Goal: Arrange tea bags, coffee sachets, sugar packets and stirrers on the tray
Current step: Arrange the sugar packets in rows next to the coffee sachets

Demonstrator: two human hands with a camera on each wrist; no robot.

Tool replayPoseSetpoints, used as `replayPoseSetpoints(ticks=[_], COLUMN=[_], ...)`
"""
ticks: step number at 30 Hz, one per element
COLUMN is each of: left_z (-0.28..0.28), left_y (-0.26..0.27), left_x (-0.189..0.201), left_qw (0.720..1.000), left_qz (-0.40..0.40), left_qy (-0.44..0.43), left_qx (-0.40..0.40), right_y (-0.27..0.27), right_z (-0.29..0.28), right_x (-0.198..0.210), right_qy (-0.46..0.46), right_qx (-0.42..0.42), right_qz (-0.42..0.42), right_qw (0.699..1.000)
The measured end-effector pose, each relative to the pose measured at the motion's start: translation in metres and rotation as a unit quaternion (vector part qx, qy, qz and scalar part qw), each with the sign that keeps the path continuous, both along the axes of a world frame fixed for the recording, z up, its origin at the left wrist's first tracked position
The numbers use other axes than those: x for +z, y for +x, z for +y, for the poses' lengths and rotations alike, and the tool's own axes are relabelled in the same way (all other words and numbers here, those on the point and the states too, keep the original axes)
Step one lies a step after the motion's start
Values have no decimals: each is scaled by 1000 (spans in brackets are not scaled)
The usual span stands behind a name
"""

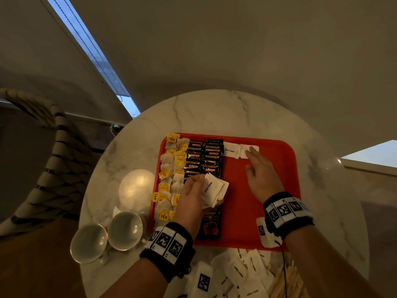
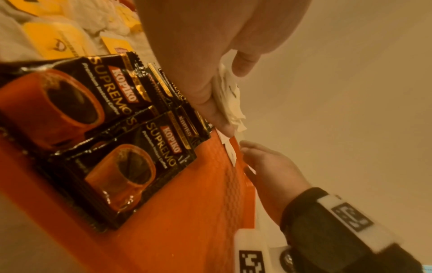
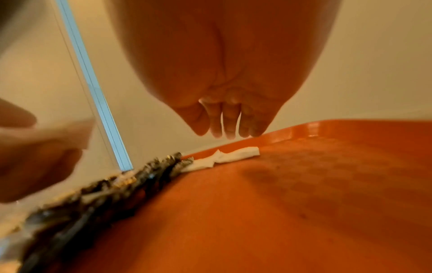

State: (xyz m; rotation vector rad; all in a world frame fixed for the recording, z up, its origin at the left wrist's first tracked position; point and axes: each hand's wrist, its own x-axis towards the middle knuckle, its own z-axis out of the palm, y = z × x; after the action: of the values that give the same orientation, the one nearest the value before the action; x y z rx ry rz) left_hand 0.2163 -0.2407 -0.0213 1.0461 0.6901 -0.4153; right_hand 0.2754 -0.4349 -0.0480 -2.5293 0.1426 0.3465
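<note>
A red tray (image 1: 279, 160) lies on a round marble table (image 1: 214, 112). Along its left side run tea bags (image 1: 169, 179) with yellow tags, then black coffee sachets (image 1: 204, 158). Two white sugar packets (image 1: 233, 149) lie at the tray's far edge. My left hand (image 1: 193, 196) grips a stack of white sugar packets (image 1: 213, 190) over the coffee sachets (image 2: 131, 140); the stack (image 2: 228, 97) shows between thumb and fingers. My right hand (image 1: 260, 168) reaches flat, fingers straight, over the far sugar packets (image 3: 224, 157), holding nothing.
Loose sugar packets (image 1: 242, 274) and wooden stirrers (image 1: 287, 282) lie on the table in front of the tray. Two upturned cups (image 1: 107, 235) and a white round pot (image 1: 137, 188) stand left of the tray. A woven chair (image 1: 43, 168) is at the far left.
</note>
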Motion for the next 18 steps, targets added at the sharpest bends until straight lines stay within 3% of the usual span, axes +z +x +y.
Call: replayPoseSetpoints(ticks=[3, 6, 8, 14, 18], left_z=[-1, -4, -6, -4, -3], left_y=[1, -3, -6, -8, -7], left_x=[-2, -5, -5, -9, -13], left_qw=[1000, 998, 995, 995, 993], left_qz=[-10, -42, -63, -56, -66], left_qy=[12, 42, 55, 69, 91], left_qx=[-10, -31, -48, -37, -31], right_y=[-14, -31, -34, -29, -27], right_z=[9, 27, 32, 21, 13], right_x=[24, 45, 48, 42, 36], right_qy=[104, 221, 204, 265, 259], right_qx=[-30, 21, 48, -10, -50], right_qz=[-52, 27, 23, 49, 11], right_qw=[993, 975, 978, 963, 965])
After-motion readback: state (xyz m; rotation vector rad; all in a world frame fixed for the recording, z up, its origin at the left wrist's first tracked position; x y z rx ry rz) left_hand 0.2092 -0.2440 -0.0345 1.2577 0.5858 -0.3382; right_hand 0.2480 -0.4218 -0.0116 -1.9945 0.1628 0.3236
